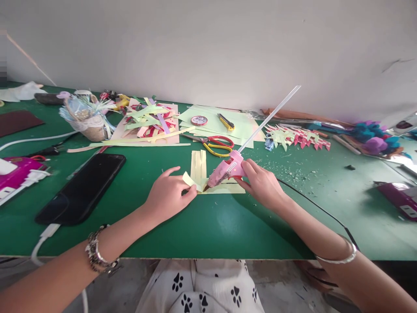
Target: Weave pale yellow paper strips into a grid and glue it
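Pale yellow paper strips [198, 163] lie on the green table, some upright and some running sideways in an L shape. My left hand [169, 191] pinches the left end of a strip, which curls up from the table. In my right hand [262, 182] is a pink hot glue gun [228, 167], its dark nozzle touching or just above the strips near my left fingertips. A long clear glue stick [270, 117] juts from its back. The exact contact of nozzle and paper is too small to tell.
Red-and-yellow-handled scissors [220, 145] lie just behind the strips. A black phone [83, 189] is at left, beside a purple power strip [19, 174]. Behind are a heap of paper scraps [150, 117], green sheets [208, 115] with a cutter [226, 121], and woven strips [298, 137]. The gun's cord [319, 204] trails right.
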`<state>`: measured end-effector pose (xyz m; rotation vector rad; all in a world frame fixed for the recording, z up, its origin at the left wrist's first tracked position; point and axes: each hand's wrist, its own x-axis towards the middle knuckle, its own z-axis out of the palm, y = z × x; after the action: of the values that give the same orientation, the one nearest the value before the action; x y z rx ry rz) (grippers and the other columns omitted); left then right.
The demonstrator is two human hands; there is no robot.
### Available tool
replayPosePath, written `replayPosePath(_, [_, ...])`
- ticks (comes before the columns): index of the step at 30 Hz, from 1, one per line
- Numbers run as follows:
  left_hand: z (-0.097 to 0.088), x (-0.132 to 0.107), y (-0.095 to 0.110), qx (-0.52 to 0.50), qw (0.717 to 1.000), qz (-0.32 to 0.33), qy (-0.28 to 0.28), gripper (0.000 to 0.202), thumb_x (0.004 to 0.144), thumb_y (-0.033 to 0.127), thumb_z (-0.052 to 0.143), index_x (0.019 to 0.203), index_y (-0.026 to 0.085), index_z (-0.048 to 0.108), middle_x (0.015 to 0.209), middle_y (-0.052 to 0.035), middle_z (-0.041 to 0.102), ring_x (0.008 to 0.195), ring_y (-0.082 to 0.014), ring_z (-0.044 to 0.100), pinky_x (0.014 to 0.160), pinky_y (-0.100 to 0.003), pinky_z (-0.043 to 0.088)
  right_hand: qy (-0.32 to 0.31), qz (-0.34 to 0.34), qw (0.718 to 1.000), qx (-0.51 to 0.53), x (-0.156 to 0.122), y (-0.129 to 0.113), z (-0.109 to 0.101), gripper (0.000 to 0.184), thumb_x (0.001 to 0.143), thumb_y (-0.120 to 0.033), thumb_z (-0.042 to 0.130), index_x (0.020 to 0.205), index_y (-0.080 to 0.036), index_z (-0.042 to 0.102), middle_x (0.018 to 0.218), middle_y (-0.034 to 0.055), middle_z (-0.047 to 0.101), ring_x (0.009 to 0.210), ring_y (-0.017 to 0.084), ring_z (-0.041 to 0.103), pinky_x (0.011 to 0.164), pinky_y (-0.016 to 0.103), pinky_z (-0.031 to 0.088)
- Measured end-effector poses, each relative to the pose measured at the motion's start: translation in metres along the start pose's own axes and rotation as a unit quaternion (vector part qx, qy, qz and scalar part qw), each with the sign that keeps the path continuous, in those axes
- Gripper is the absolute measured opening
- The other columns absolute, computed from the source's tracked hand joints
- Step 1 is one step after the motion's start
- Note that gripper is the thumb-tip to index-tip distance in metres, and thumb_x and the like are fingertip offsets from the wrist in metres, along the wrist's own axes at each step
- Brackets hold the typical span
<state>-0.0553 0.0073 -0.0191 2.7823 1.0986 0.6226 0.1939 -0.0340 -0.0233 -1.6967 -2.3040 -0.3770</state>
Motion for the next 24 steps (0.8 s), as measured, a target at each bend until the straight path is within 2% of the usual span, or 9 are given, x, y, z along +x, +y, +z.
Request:
replayPosePath(7, [0.001, 0.0, -0.001, -0.01, 1.0, 0.0, -0.006, 0.042, 0.084, 0.028, 0.038, 0.054, 0.022, 0.066, 0.058, 0.0035, 0.066, 0.05, -0.0102, 0.056, 0.102, -0.043, 0.037, 0.004, -0.001, 1.0, -0.026, 0.0, -0.001, -0.003, 0.018, 0.092, -0.032, 0.033, 0.088, -0.018, 0.044, 0.079, 0.0057, 0.055, 0.062, 0.015, 0.051, 0.043, 0.023, 0.025])
replayPosePath(12, [0.001, -0.001, -0.001, -0.013, 1.0, 0.001, -0.007, 0.044, 0.084, 0.029, 0.038, 0.05, 0.021, 0.064, 0.054, 0.0031, 0.065, 0.044, -0.0094, 0.052, 0.101, -0.044, 0.037, -0.007, 0.004, 0.999, -0.04, -0.001, 0.0, -0.006, 0.014, 0.09, -0.029, 0.036, 0.091, -0.018, 0.044, 0.081, 0.0063, 0.056, 0.063, 0.016, 0.052, 0.043, 0.023, 0.025])
replayPosePath(17, [0.001, 0.0, -0.001, -0.021, 1.0, 0.0, -0.005, 0.041, 0.084, 0.029, 0.038, 0.054, 0.022, 0.065, 0.058, 0.0034, 0.066, 0.05, -0.0109, 0.055, 0.101, -0.045, 0.038, -0.016, 0.014, 0.998, -0.051, -0.004, 0.003, -0.009, 0.014, 0.09, -0.029, 0.035, 0.091, -0.018, 0.044, 0.081, 0.0063, 0.056, 0.063, 0.016, 0.051, 0.043, 0.024, 0.023])
replayPosePath(24, [0.003, 0.0, 0.0, -0.032, 0.999, -0.01, 0.008, 0.038, 0.082, 0.029, 0.04, 0.056, 0.022, 0.067, 0.051, 0.0026, 0.063, 0.051, -0.0124, 0.057, 0.099, -0.044, 0.038, -0.011, 0.021, 0.998, -0.058, -0.01, 0.009, -0.01, 0.015, 0.09, -0.031, 0.037, 0.091, -0.018, 0.044, 0.08, 0.0045, 0.054, 0.058, 0.014, 0.048, 0.042, 0.023, 0.022])
